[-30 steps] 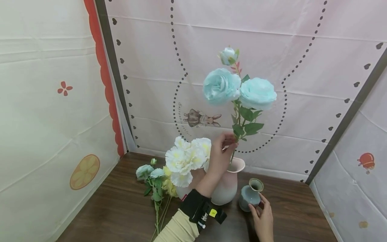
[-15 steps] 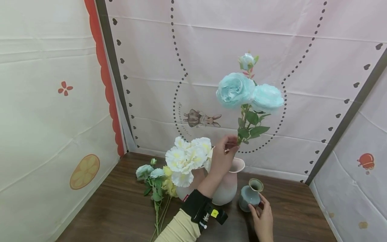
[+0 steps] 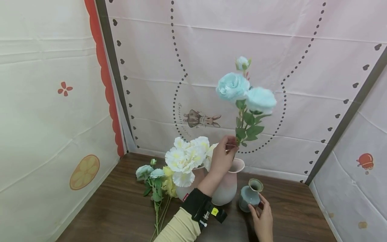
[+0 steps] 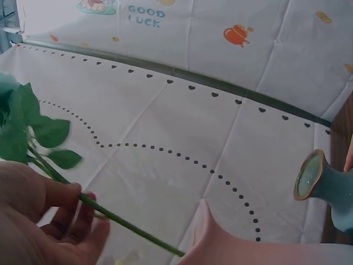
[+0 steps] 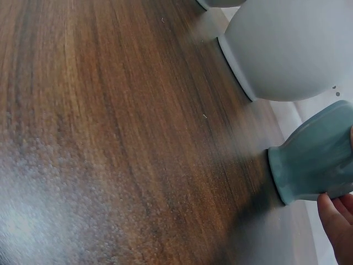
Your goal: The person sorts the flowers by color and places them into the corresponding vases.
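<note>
At lower right, the fingers of the right hand (image 3: 262, 218) grip the small blue vase (image 3: 249, 199); bench (image 3: 293, 205) stretches beyond it toward the right edge. At centre, the left hand (image 3: 223, 158) pinches the blue-flower stem (image 4: 132, 226), which reaches the pink vase (image 3: 226, 188) rim; blooms (image 3: 232, 86) stand before the back cloth (image 3: 145, 50).

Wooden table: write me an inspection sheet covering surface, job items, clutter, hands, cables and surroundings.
Surface: dark wood-grain table; glare in the right wrist view.
Job items: blue flower spray, its stem reaching the pink vase; small blue vase beside that.
Clutter: loose flowers lying at left; white flowers over a second vase.
Hands: left hand pinches the spray's stem; right hand holds the small blue vase.
Cables: nothing seen.
Surroundings: printed cloth at left, back and right.
</note>
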Demonstrator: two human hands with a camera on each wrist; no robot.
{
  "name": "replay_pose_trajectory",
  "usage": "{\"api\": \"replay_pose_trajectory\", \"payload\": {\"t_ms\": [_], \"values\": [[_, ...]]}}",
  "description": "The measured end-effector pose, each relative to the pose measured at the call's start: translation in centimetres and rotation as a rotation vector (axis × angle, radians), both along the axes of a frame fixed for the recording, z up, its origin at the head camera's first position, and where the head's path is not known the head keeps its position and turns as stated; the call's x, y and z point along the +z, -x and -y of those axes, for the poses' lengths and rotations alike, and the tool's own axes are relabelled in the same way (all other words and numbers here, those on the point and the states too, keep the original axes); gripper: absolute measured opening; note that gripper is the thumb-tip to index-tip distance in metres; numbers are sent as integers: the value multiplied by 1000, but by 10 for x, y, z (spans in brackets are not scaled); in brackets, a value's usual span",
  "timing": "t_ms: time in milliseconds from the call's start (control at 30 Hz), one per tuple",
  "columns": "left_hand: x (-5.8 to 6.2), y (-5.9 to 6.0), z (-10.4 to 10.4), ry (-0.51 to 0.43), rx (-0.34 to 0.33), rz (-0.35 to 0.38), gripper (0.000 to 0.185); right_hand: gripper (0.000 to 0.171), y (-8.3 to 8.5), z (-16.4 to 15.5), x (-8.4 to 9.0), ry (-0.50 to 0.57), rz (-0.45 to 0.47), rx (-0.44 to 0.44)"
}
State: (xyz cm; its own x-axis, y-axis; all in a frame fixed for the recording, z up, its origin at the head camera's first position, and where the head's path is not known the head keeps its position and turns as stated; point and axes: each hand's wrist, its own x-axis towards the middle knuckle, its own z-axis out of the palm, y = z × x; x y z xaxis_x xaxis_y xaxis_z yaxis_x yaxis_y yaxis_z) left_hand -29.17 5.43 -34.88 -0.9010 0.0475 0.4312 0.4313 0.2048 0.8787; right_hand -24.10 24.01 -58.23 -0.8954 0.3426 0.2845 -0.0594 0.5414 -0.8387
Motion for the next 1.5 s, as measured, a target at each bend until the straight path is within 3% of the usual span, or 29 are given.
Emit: {"api": "replay_pose_trajectory", "payload": {"t_ms": [133, 267, 400, 500, 933, 1500], "values": [[4, -2, 6, 110, -13, 41, 52, 61, 0, 1, 0, 2, -12, -2], [6, -6, 13, 154, -14, 84, 71, 60, 0, 1, 2, -6, -9, -8], [9, -7, 19, 97, 6, 103, 90, 60, 0, 1, 4, -7, 2, -5], [13, -9, 23, 59, 12, 77, 96, 60, 0, 1, 5, -1, 4, -2], [26, -16, 37, 5, 39, -46, 81, 60, 0, 2, 4, 10, -1, -5], [38, -29, 53, -92, -15, -173, 78, 60, -1, 1, 1, 3, -13, -10]]}}
